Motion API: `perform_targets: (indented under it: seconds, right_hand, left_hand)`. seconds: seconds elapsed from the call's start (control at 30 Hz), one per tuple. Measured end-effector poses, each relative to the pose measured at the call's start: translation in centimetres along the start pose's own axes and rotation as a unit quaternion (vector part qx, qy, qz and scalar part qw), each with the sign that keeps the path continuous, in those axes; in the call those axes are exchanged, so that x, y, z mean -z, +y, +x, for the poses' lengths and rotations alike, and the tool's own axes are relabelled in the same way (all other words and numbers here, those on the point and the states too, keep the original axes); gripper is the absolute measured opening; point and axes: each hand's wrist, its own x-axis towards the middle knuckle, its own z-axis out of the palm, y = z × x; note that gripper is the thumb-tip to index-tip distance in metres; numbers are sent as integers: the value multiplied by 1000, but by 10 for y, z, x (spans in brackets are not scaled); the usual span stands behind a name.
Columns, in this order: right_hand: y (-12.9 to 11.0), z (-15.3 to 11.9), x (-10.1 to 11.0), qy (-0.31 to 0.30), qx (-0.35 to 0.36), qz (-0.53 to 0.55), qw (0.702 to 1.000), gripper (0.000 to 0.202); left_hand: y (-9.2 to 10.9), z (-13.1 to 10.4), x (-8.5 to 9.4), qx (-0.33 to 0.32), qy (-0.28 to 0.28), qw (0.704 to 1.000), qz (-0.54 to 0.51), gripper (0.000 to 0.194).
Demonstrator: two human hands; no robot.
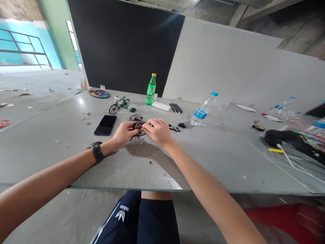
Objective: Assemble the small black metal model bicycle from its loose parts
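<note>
A small black spoked toy bicycle wheel is held upright between my two hands above the table. My left hand grips its left side, thumb along the lower rim. The fingers of my right hand pinch near the wheel's hub and right edge. A dark thin part sticks out below the left fingers. Just behind is another small wheel; whether it joins the held piece I cannot tell. Small black parts lie right of my right hand. Further back stands a green model bicycle beside a small green piece.
A phone lies left of my left hand. Behind are a paint palette, a green bottle, a white power bank and a dark phone. A water bottle leans at right, before tape and cables.
</note>
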Motion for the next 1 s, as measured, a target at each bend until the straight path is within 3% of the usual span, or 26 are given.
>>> perform_targets:
  seconds: [0.33, 0.67, 1.0]
  right_hand:
    - [1, -1, -7, 0, -21, 43, 999, 27]
    - [-2, 0, -5, -45, -36, 35, 998, 21]
    - [-1, -1, -4, -8, -50, 91, 995, 18]
  left_hand:
    - [3, -2, -2, 7, -11, 1000, 3, 25]
    - [0, 1, 0, 22, 17, 999, -27, 30]
    - [3, 0, -2, 13, 15, 1000, -19, 28]
